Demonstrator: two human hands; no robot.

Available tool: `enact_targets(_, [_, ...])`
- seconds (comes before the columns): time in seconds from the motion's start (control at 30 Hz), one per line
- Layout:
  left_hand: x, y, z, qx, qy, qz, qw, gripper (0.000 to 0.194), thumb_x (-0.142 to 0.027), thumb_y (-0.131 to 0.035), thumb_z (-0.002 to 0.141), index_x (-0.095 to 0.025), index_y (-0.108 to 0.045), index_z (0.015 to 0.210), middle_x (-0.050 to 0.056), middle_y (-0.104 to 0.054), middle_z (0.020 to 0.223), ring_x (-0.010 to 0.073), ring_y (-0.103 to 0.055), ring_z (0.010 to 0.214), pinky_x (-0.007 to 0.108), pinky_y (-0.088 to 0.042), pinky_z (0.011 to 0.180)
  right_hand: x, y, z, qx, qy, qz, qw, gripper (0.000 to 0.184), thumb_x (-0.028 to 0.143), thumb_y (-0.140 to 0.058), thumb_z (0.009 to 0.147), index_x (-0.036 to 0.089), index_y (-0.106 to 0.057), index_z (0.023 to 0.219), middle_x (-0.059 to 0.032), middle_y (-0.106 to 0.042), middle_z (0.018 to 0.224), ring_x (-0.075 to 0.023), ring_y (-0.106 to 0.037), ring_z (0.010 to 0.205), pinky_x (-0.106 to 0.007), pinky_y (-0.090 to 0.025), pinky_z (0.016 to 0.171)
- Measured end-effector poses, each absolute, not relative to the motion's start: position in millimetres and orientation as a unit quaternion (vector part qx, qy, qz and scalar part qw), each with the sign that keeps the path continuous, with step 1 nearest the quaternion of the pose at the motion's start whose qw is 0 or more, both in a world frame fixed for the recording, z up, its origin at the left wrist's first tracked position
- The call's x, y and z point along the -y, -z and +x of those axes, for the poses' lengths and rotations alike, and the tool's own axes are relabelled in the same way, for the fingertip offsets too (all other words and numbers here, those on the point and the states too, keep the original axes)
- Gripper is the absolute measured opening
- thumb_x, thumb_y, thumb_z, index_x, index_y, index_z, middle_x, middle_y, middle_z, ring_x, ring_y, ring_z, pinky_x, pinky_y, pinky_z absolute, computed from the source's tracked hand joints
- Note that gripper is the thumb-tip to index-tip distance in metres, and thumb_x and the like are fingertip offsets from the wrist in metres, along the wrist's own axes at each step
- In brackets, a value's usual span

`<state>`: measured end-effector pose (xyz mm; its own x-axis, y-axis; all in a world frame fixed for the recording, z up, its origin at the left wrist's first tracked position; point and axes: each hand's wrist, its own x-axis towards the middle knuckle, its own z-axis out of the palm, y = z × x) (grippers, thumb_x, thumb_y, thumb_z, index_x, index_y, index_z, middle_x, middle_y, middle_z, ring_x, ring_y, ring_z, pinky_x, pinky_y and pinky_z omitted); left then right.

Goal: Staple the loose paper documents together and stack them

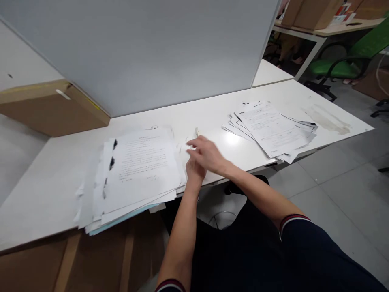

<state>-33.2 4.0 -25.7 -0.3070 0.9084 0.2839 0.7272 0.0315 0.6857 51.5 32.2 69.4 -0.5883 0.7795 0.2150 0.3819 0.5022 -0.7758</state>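
Observation:
My two hands meet over the white desk, between two piles of paper. My right hand (208,155) crosses above the left, its thumb and forefinger stretched leftward and apart, with nothing visible between them. Beneath it, my left hand (194,169) is partly covered, and its fingers are hidden or smeared by motion. Nearest on the left lies a thick stack of printed sheets (146,162) with dark ragged marks down its left edge. A small off-white piece (198,132) and several tiny scraps (182,147) rest just beyond my fingers.
A looser, fanned pile of printed sheets (273,129) lies to the right, reaching the desk's front edge. A pale panel (170,52) stands along the back. Cardboard boxes (54,109) are at the left and below. A green chair (340,68) stands beyond the desk.

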Motion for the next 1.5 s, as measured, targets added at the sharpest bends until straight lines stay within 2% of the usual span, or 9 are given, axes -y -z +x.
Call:
enact_targets(0.13, [0.8,19.2,-29.1,-0.736,-0.336,0.584,0.062,0.046,-0.022,-0.036,0.088,-0.020,-0.041,0.134,0.011,-0.060,0.100,0.0223,-0.058,0.088,0.033,-0.046,0.074,-71.4,-57.7,146.8,0.788,-0.165,-0.540,0.245,0.031,0.031,-0.048,0.090,0.016,-0.057,0.115,-0.0132,-0.056,0.114,-0.0246,-0.057,0.097,-0.040,-0.047,0.082])
enact_targets(0.27, [0.8,17.6,-27.9,-0.738,-0.334,0.584,0.044,0.046,-0.021,-0.036,0.088,-0.018,-0.042,0.134,0.010,-0.061,0.098,0.0212,-0.058,0.087,0.031,-0.045,0.072,-96.2,-43.9,223.3,0.721,-0.047,-0.691,0.039,0.054,0.046,-0.061,0.077,0.006,-0.056,0.113,-0.0241,-0.052,0.120,-0.0369,-0.050,0.106,-0.045,-0.045,0.078])
enact_targets(0.4, [-1.1,19.1,-28.6,-0.739,-0.333,0.584,0.038,0.046,-0.021,-0.037,0.088,-0.017,-0.044,0.133,0.011,-0.062,0.099,0.0215,-0.058,0.088,0.032,-0.046,0.074,-98.7,-37.9,257.2,0.731,-0.086,-0.674,-0.063,0.033,0.041,-0.051,0.081,0.011,-0.065,0.089,-0.0174,-0.065,0.093,-0.0295,-0.060,0.087,-0.035,-0.044,0.068])
enact_targets(0.6, [1.0,15.7,-27.9,-0.737,-0.338,0.584,0.035,0.045,-0.021,-0.037,0.088,-0.015,-0.045,0.131,0.012,-0.063,0.101,0.0215,-0.059,0.090,0.033,-0.046,0.077,-94.9,-36.8,260.7,0.739,-0.046,-0.670,-0.050,0.035,0.022,-0.032,0.090,0.010,-0.065,0.088,-0.0205,-0.067,0.087,-0.0298,-0.062,0.084,-0.034,-0.041,0.066])
enact_targets(0.77, [4.4,12.9,-26.5,-0.717,-0.379,0.585,0.018,0.040,-0.021,-0.036,0.089,-0.015,-0.049,0.127,0.012,-0.064,0.100,0.0193,-0.059,0.090,0.032,-0.046,0.079,-88.5,-40.2,260.7,0.706,0.010,-0.707,0.037,0.035,0.023,-0.030,0.092,0.007,-0.060,0.100,-0.0216,-0.067,0.084,-0.0314,-0.062,0.078,-0.035,-0.038,0.063])
enact_targets(1.0, [7.1,16.9,-23.1,-0.648,-0.456,0.610,0.006,0.034,-0.024,-0.042,0.088,-0.014,-0.060,0.115,0.012,-0.065,0.093,0.0168,-0.060,0.087,0.029,-0.046,0.079,-73.9,-47.5,258.5,0.718,0.044,-0.678,0.152,0.027,0.035,-0.044,0.090,0.014,-0.060,0.087,-0.0116,-0.066,0.070,-0.0235,-0.058,0.063,-0.029,-0.033,0.055])
enact_targets(1.1, [12.9,15.6,-7.6,-0.636,-0.512,0.566,0.115,0.031,-0.033,-0.049,0.086,-0.016,-0.064,0.108,0.011,-0.066,0.094,0.0166,-0.061,0.083,0.031,-0.048,0.080,-55.7,-52.5,245.2,0.742,0.057,-0.643,0.181,0.029,0.042,-0.049,0.088,0.016,-0.059,0.076,-0.0067,-0.062,0.061,-0.0194,-0.053,0.054,-0.027,-0.029,0.050])
enact_targets(1.3, [21.8,-3.7,22.6,-0.515,-0.575,0.312,0.554,0.061,-0.056,-0.057,0.076,-0.014,-0.055,0.120,0.014,-0.065,0.106,0.0185,-0.066,0.078,0.036,-0.053,0.076,2.0,-47.9,199.5,0.834,0.062,-0.519,0.178,0.037,0.043,-0.046,0.091,0.017,-0.056,0.067,-0.0052,-0.059,0.058,-0.0154,-0.051,0.051,-0.026,-0.020,0.047])
enact_targets(1.5, [22.2,-1.4,4.3,-0.552,-0.645,0.251,0.465,0.046,-0.043,-0.073,0.066,-0.011,-0.066,0.099,0.014,-0.067,0.109,0.0248,-0.063,0.101,0.039,-0.049,0.089,45.7,-37.8,168.9,0.896,-0.044,-0.429,0.107,0.032,0.034,-0.045,0.092,0.016,-0.061,0.071,-0.0073,-0.063,0.066,-0.0185,-0.058,0.062,-0.028,-0.029,0.050])
